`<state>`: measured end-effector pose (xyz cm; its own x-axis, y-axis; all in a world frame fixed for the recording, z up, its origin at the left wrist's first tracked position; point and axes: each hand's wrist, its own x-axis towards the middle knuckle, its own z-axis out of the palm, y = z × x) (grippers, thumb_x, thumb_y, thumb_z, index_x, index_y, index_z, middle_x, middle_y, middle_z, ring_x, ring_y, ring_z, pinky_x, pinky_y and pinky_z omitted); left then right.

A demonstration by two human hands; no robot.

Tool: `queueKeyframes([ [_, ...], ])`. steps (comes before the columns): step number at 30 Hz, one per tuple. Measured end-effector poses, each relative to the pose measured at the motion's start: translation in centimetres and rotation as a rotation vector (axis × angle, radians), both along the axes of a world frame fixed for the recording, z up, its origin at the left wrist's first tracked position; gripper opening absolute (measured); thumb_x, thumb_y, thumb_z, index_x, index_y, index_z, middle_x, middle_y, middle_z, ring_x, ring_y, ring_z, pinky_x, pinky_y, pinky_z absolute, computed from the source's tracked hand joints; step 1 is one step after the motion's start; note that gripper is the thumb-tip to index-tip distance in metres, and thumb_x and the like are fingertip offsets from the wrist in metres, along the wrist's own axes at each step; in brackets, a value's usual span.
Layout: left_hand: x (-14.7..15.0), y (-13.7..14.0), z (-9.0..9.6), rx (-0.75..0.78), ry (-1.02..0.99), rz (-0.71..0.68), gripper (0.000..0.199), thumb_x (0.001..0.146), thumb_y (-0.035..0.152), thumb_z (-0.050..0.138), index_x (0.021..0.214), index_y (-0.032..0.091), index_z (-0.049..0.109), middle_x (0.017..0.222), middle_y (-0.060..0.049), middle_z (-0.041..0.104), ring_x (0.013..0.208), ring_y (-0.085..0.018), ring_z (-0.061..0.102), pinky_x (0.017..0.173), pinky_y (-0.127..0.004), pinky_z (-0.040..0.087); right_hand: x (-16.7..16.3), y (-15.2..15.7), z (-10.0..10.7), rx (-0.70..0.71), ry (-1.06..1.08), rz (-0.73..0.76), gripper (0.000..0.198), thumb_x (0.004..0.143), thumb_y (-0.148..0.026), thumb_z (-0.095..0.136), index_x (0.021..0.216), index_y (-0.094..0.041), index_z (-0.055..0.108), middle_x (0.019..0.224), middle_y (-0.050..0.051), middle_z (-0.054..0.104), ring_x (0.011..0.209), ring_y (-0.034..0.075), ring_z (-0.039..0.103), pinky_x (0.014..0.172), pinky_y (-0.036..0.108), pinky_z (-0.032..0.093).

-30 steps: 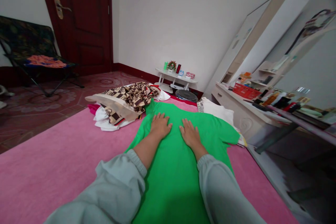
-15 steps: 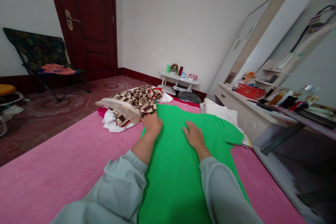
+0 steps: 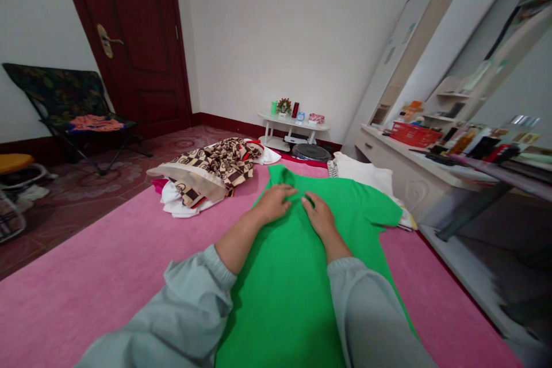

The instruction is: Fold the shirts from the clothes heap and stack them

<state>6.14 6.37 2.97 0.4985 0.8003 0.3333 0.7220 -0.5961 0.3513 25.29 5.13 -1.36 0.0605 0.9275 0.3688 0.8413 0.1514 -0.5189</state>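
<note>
Resting the left hand (image 3: 275, 204) on the upper part of a plain green fabric T-shirt (image 3: 284, 282), back of the hand upward, fingers bent inward toward the middle of the cloth. Resting the right hand (image 3: 321, 215) just beside it, over the same upper stretch, fingers slightly curved, near the left fingertips yet apart from them. Cannot tell, for either grip, whether pinching fabric or merely lying on it. Seeing shallow creases in the green cloth around both hands.

Wearing pale grey-green sleeves (image 3: 190, 293) with gathered cuffs. Having the T-shirt spread mostly flat across a pink plush bed cover (image 3: 107, 264), with the body under and between the forearms and one short sleeve out to the right.

Noting at the left a crumpled brown-and-cream checked garment (image 3: 237, 164) on top of bunched white cloth (image 3: 176, 204), and at the far right a white fabric garment (image 3: 362, 171) just beyond the green shoulder. Noting also a red plastic basket (image 3: 414, 134) on a pale drawered worktop (image 3: 388, 158).
</note>
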Motion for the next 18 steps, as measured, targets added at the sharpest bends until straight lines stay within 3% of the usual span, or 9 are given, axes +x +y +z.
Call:
queueKeyframes([
  [3, 2.1, -1.6, -0.8, -0.067, 0.093, -0.222, 0.051, 0.08, 0.019, 0.061, 0.13, 0.027, 0.056, 0.138, -0.004, 0.053, 0.126, -0.021, 0.049, 0.107, -0.034, 0.038, 0.5, 0.2, -0.3, 0.096, 0.218, 0.044, 0.045, 0.089, -0.044, 0.044, 0.121, -0.017, 0.058, 0.124, 0.012, 0.063, 0.114, 0.022, 0.058, 0.101, 0.039, 0.042],
  [6, 2.4, -2.3, -1.0, -0.089, 0.11, -0.25, 0.048, 0.083, 0.019, 0.06, 0.13, 0.024, 0.056, 0.142, -0.007, 0.049, 0.129, -0.021, 0.047, 0.107, -0.034, 0.037, 0.6, 0.2, -0.6, 0.126, 0.336, 0.052, 0.048, 0.085, -0.041, 0.049, 0.124, -0.015, 0.054, 0.122, 0.014, 0.063, 0.11, 0.022, 0.061, 0.098, 0.038, 0.045],
  [9, 0.7, -2.5, -0.1, -0.107, 0.105, -0.241, 0.043, 0.081, 0.019, 0.062, 0.124, 0.023, 0.062, 0.133, -0.005, 0.058, 0.12, -0.019, 0.054, 0.102, -0.027, 0.041, 0.6, 0.2, -0.7, 0.13, 0.345, 0.045, 0.051, 0.082, -0.038, 0.053, 0.127, -0.015, 0.05, 0.12, 0.013, 0.064, 0.103, 0.021, 0.063, 0.092, 0.038, 0.048],
  [11, -1.4, -2.9, 0.8, -0.103, 0.115, -0.17, 0.04, 0.078, 0.018, 0.063, 0.118, 0.024, 0.065, 0.123, -0.004, 0.064, 0.109, -0.02, 0.06, 0.096, -0.028, 0.045, 0.6, 0.2, -0.6, 0.108, 0.33, 0.016, 0.051, 0.082, -0.037, 0.052, 0.128, -0.015, 0.05, 0.114, 0.012, 0.067, 0.091, 0.02, 0.066, 0.084, 0.035, 0.051],
  [15, -7.1, -5.4, 2.6, -0.102, 0.248, 0.124, 0.052, 0.068, 0.031, 0.073, 0.119, 0.024, 0.061, 0.108, -0.006, 0.068, 0.095, -0.024, 0.063, 0.08, -0.031, 0.047, 0.2, 0.0, 0.0, 0.056, 0.251, -0.073, 0.049, 0.083, -0.034, 0.051, 0.128, -0.014, 0.051, 0.099, 0.009, 0.071, 0.078, 0.02, 0.067, 0.075, 0.032, 0.051],
  [18, -11.4, -8.5, 3.6, -0.254, 0.326, 0.184, 0.05, 0.064, 0.046, 0.074, 0.108, 0.023, 0.063, 0.086, -0.003, 0.069, 0.078, -0.022, 0.063, 0.065, -0.027, 0.044, -0.9, -0.2, 0.9, 0.023, 0.196, -0.131, 0.052, 0.083, -0.036, 0.053, 0.131, -0.015, 0.05, 0.093, 0.008, 0.072, 0.081, 0.022, 0.067, 0.076, 0.032, 0.05],
])
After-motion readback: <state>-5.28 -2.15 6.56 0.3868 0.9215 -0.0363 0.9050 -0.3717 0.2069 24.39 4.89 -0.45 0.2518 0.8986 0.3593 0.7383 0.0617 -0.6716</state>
